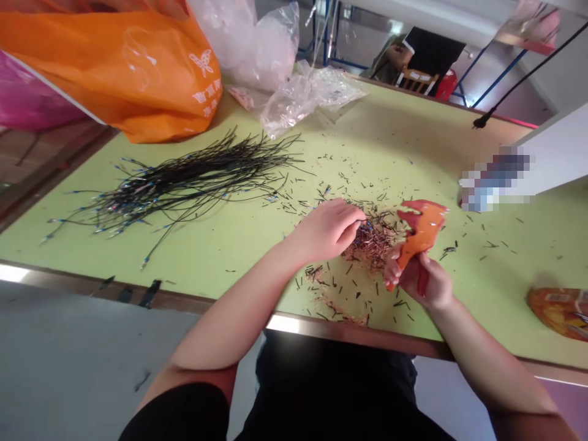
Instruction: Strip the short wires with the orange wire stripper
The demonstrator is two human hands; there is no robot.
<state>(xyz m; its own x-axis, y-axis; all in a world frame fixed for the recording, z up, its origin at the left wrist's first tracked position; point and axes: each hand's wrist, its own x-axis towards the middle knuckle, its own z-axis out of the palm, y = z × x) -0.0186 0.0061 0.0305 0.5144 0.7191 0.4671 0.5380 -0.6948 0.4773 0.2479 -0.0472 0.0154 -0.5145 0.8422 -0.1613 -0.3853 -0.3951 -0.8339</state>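
Note:
My right hand is wrapped round the handles of an orange wire stripper, whose red-edged jaws point up and to the left. My left hand is closed in a pinch just left of the tool. A dark sliver shows at its fingertips, but what they hold is too small to make out. Beneath and between both hands lies a heap of copper strands and wire scraps. Off to the left, a bundle of black wires with blue and metallic ends spreads across the green table.
An orange bag and clear plastic bags stand along the back left. Black insulation bits litter the middle. At right are an amber container, a pixelated item and a hanging plug. Behind the table is a chair.

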